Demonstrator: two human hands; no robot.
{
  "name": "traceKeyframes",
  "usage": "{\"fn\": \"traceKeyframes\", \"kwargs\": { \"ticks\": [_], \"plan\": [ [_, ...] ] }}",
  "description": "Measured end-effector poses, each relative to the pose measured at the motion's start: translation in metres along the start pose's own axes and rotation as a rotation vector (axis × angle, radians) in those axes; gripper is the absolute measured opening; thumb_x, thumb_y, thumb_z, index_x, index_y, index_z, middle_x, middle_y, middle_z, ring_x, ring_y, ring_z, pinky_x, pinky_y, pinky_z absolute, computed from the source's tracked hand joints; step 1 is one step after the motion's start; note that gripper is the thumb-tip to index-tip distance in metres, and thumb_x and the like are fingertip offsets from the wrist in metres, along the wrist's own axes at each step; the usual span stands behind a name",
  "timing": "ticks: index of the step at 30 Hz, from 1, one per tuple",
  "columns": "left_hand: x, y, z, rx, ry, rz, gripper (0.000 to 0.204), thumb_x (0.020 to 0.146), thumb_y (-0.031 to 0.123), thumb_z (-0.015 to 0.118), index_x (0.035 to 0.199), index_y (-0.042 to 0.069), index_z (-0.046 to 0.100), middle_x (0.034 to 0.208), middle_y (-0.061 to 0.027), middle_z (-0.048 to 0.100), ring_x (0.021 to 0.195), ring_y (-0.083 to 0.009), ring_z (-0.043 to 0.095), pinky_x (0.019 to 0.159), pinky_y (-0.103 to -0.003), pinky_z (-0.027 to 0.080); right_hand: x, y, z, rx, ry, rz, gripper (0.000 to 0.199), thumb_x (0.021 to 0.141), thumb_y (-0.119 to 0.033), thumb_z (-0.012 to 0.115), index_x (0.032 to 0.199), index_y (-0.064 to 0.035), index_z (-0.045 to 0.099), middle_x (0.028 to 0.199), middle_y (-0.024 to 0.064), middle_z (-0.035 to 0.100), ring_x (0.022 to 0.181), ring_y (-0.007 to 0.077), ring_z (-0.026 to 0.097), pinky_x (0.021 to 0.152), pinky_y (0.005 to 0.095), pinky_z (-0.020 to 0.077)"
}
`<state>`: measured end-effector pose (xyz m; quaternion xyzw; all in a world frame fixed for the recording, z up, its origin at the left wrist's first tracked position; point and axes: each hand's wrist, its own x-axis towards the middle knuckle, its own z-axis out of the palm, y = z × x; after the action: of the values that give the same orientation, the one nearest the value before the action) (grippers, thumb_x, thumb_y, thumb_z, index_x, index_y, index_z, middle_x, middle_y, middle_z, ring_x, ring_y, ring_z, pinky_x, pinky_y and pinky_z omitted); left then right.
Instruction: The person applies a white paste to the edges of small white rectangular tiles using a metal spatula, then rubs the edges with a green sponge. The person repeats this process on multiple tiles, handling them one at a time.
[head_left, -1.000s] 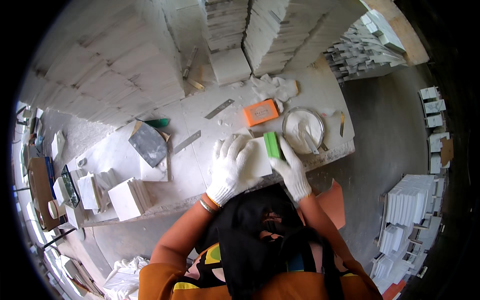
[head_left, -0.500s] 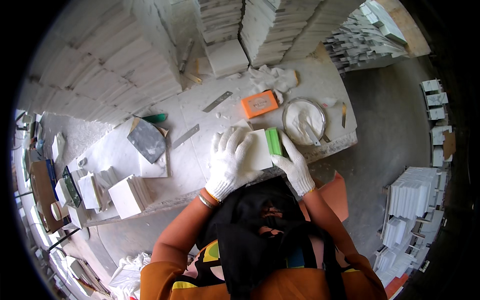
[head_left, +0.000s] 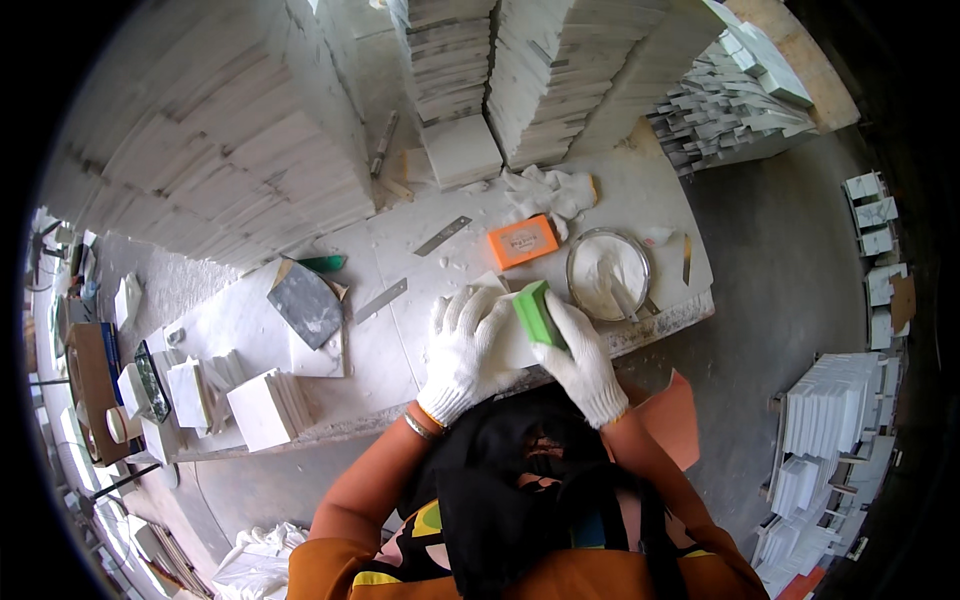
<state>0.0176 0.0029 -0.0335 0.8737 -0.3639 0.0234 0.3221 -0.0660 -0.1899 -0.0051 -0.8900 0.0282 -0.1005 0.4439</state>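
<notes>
My left hand, in a white knitted glove, lies flat with its fingers stretched out over a white stone tile near the table's front edge. The gloved right hand is closed around a green abrasive block, tilted over the tile's right side. Both hands cover much of the tile. Just beyond the block stands an orange box. To the right of that, a round metal bowl holds white powder or paste with a flat blade resting in it.
Two metal blades lie left of the box, and a crumpled white glove lies behind it. Tall stacks of stone tiles rise at the back. A grey slab piece and upright tiles sit on the left.
The right hand and green block have shifted left over the tile, and the block is now more tilted. My left hand stays on the tile. The whole view has shifted slightly.
</notes>
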Motion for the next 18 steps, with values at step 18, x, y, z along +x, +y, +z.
{"fn": "traceKeyframes", "kwargs": {
  "ticks": [18],
  "plan": [
    [0.001, 0.003, -0.004, -0.026, -0.007, 0.016, 0.106, 0.05, 0.038, 0.092, 0.143, 0.012, 0.048, 0.148, -0.0143, 0.048, 0.14, -0.0405, 0.04, 0.115, -0.063, 0.026, 0.01, 0.025, 0.002, 0.148, -0.036, 0.241, 0.067, 0.091, -0.02, 0.07, 0.149, 0.0023, 0.045, 0.136, 0.0233, 0.06, 0.123, 0.0318, 0.061, 0.106, 0.038, 0.0453]
  ]
}}
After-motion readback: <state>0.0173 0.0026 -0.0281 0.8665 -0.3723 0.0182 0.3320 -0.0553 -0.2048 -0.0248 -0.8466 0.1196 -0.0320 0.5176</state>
